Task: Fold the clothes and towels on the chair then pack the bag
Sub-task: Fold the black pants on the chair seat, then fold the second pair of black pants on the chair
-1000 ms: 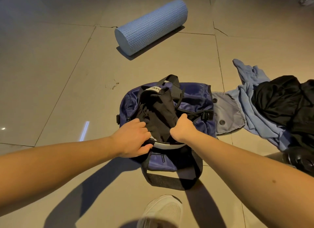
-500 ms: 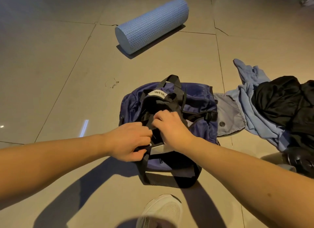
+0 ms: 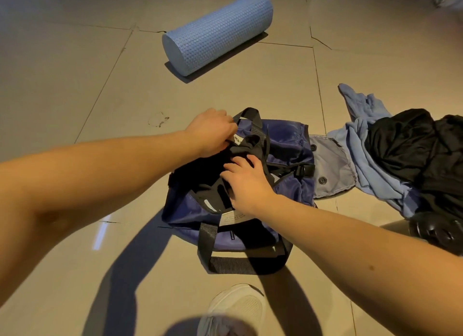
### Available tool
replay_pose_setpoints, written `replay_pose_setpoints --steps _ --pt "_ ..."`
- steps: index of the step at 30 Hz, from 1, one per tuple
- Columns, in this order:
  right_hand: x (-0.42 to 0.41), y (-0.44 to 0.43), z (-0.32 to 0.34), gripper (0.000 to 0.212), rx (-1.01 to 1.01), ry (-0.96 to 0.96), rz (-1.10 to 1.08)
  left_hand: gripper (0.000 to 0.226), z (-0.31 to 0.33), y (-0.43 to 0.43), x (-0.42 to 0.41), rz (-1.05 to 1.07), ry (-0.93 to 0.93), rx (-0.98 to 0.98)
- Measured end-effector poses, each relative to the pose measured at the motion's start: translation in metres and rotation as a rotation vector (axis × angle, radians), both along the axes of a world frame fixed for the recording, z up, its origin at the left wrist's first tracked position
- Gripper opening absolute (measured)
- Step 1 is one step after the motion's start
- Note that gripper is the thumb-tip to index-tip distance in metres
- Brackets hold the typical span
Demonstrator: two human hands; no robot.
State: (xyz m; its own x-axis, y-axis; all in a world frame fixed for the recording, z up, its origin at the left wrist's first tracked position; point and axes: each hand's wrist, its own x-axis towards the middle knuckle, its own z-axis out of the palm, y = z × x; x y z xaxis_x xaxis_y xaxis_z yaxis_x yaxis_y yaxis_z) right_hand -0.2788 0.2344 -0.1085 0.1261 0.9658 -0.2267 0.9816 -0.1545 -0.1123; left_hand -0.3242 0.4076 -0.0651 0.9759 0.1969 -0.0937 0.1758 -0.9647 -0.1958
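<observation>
head view: you look down on a floor (image 3: 75,72) of large beige tiles with thin dark joints, glossy enough to catch a light streak (image 3: 100,235) toward its left side. the navy bag (image 3: 288,145) sits on the floor around the middle, mouth open, with one black strap (image 3: 230,265) looped flat toward you. your left hand (image 3: 210,132) has its fingers curled tight on the bag's far rim, beside the upper strap. your right hand (image 3: 246,183) lies with fingers spread on the black garment (image 3: 200,175) in the bag's mouth, pressing it. a blue foam roller (image 3: 218,30) lies toward the floor's far edge, well apart from the bag. just right of the bag lie a grey flap (image 3: 330,168), a pale blue cloth (image 3: 360,160) and black clothes (image 3: 406,148) heaped on that cloth. your white shoe (image 3: 238,308) shows at the lower edge.
</observation>
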Motion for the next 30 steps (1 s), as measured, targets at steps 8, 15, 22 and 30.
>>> replay_pose_setpoints --steps 8,15,22,30 --pt "0.014 0.015 -0.015 0.089 -0.364 0.23 -0.393 0.011 0.011 0.002 -0.002 0.303 -0.356 -0.348" --pt "-0.009 0.028 -0.009 0.1 -0.369 0.061 -0.502 0.02 0.004 0.01 -0.01 0.232 -0.323 -0.327" --pt "0.021 -0.034 0.04 0.029 -0.159 0.209 -0.364 0.025 0.001 -0.011 -0.01 0.096 -0.115 -0.354" --pt "0.134 -0.155 0.107 0.018 0.02 0.234 -0.716 0.02 0.063 -0.118 0.108 -0.16 0.203 -0.3"
